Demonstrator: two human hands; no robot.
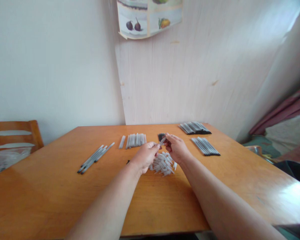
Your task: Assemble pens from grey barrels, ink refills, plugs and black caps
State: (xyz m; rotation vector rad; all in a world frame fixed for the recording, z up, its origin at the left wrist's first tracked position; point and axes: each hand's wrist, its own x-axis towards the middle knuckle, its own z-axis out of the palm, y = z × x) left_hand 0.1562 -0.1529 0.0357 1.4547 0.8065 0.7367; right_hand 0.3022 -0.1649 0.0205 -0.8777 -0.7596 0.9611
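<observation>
My left hand (147, 156) pinches the lower end of a short, clear pen tube (162, 141), which tilts up to the right. The fingers of my right hand (176, 148) close around the tube's upper end and hide its tip. Just below both hands is a loose heap of small whitish plastic pieces (163, 164), partly covered by my left hand. Behind the tube shows a small group of black pieces (161, 136). A row of pale, clear tubes (136, 140) lies beyond my left hand.
Several pens with black ends (95, 158) lie slanted on the left of the wooden table (52, 190). On the right are a row of pens (205, 146) and a larger stack (194, 128). A wooden chair (35, 135) holding a plastic bag (8, 158) stands at left.
</observation>
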